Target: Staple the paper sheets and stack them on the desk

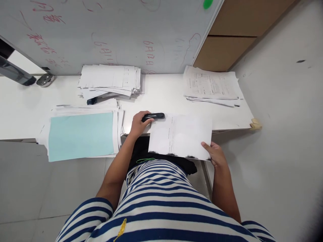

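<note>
- Stapler (156, 116) in left hand (138, 124), thumb on near side, fingers curled round far side; its front end sits at the far left corner of the paper (189, 134); cannot tell if the edge is between its jaws.
- Right hand (216, 154) pinches the near right corner, thumb on top; paper partly on the table (164, 94), partly over its front edge; sheet count unclear.
- Risks, my judgement: paper could skew if the right hand pulls while the stapler presses; a staple could land off the corner if the stapler tilts; the unsupported part could sag and let sheets slip.
- Teal sheet (80, 136) tops a loose pile that juts past the front edge; an elbow knock could spill it.
- Surface: white table; uneven paper stack (108, 77) at back left, another stack (210, 84) at back right.
- Room: whiteboard (121, 23) with red writing behind; brown panels (227, 50) beside it; pale floor (73, 181).
</note>
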`<state>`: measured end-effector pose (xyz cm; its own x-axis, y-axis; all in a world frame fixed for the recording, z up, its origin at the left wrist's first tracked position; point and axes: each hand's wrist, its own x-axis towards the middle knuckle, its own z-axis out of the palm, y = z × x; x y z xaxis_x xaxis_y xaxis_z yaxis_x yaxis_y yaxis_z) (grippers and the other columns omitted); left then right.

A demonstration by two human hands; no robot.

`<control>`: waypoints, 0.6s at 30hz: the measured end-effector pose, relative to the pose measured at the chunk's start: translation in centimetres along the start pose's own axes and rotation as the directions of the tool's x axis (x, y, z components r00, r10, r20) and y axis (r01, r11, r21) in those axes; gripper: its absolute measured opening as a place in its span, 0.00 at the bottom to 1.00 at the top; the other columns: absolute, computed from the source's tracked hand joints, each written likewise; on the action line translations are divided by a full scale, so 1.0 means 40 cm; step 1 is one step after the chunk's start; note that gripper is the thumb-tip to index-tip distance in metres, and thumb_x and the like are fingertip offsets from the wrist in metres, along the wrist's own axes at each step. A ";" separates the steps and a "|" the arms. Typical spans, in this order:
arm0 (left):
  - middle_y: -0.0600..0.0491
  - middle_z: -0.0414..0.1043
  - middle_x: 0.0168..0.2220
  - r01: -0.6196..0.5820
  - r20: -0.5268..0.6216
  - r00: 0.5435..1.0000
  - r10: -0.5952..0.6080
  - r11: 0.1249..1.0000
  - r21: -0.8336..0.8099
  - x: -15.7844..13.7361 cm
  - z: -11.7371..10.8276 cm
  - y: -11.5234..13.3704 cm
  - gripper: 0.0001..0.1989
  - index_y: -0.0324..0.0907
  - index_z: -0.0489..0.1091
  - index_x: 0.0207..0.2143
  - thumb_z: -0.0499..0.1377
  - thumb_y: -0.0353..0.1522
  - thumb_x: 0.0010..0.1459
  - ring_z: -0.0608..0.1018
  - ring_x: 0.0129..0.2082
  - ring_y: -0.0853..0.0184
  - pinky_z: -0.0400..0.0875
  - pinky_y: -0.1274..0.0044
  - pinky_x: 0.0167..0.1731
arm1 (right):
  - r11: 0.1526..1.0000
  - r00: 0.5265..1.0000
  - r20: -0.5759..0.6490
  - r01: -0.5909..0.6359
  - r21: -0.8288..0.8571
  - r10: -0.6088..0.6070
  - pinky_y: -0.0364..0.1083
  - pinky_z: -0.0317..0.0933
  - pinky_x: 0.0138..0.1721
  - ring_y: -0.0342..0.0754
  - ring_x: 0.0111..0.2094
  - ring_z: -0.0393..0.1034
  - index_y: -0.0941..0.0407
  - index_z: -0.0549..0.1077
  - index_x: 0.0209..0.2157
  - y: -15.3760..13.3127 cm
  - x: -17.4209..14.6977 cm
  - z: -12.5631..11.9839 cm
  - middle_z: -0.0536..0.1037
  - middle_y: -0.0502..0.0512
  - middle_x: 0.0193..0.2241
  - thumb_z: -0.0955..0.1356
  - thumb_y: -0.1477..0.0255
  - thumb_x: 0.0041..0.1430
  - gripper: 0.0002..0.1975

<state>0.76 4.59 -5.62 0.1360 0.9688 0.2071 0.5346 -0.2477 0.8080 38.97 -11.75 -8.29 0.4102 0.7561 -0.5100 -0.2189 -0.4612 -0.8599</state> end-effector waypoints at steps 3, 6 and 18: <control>0.51 0.79 0.47 0.011 -0.004 1.000 -0.011 1.000 -0.001 0.000 0.000 0.001 0.15 0.47 0.75 0.47 0.66 0.39 0.58 0.79 0.49 0.59 0.72 0.67 0.53 | 1.000 1.000 -0.002 -0.006 0.004 0.006 0.47 0.77 0.31 0.53 0.28 0.81 0.56 0.82 0.34 -0.002 0.000 0.008 0.86 0.56 0.32 0.85 0.57 0.32 0.28; 0.51 0.79 0.47 0.009 -0.010 1.000 -0.009 1.000 -0.013 0.000 0.001 -0.002 0.15 0.47 0.75 0.47 0.65 0.39 0.58 0.79 0.49 0.59 0.72 0.67 0.53 | 1.000 1.000 -0.003 -0.011 0.015 0.011 0.47 0.77 0.31 0.52 0.28 0.81 0.56 0.82 0.34 -0.003 -0.004 0.012 0.86 0.55 0.32 0.85 0.57 0.32 0.27; 0.50 0.77 0.45 0.062 -0.183 0.982 -0.051 0.996 0.057 0.000 0.006 -0.007 0.14 0.48 0.74 0.45 0.66 0.40 0.58 0.76 0.48 0.57 0.71 0.64 0.51 | 0.948 0.903 -0.307 0.318 0.005 -0.301 0.55 0.77 0.40 0.60 0.38 0.82 0.52 0.78 0.36 -0.214 0.035 -0.149 0.85 0.58 0.35 0.83 0.57 0.32 0.28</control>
<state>0.80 4.65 -5.97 -0.0461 0.9636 0.2634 0.5886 -0.1869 0.7865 46.69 -9.50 -1.49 0.7083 0.6786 -0.1944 -0.0817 -0.1947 -0.9774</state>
